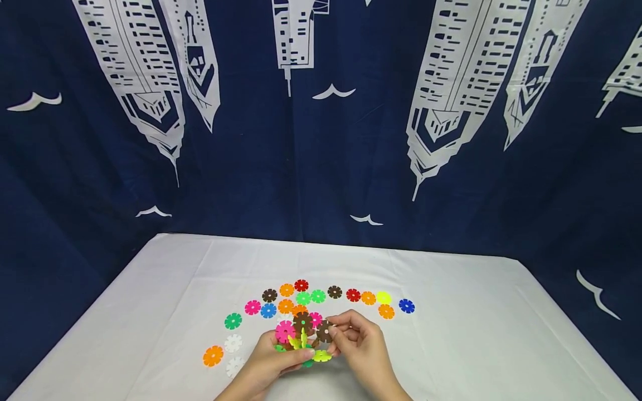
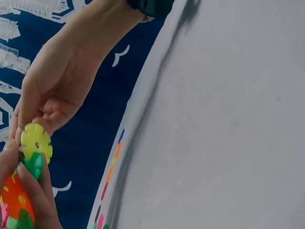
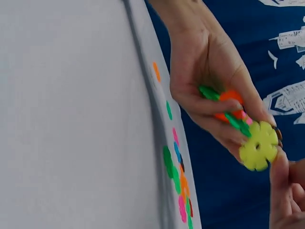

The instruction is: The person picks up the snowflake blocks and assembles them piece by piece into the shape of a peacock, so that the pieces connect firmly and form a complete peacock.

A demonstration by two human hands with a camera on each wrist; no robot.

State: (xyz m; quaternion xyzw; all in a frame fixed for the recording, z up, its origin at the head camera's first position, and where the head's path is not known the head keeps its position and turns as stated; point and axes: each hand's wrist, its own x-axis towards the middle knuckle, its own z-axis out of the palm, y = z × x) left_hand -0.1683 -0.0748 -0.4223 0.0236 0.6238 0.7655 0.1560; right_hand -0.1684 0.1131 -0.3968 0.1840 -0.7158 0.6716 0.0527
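Note:
My left hand grips a joined cluster of notched plastic discs, raised over the table's near side. In it are a pink disc, a brown disc and a yellow-green disc. Orange and green pieces show between the left fingers in the left wrist view. With thumb and fingertips, my right hand pinches another brown disc at the cluster's right side. The right wrist view shows the yellow-green disc close to the right thumb; the brown disc is mostly hidden behind it.
Loose notched discs lie in an arc on the white-covered table. Among them are a blue disc at the right, a green disc and an orange disc at the left. Behind hangs a navy curtain with white prints.

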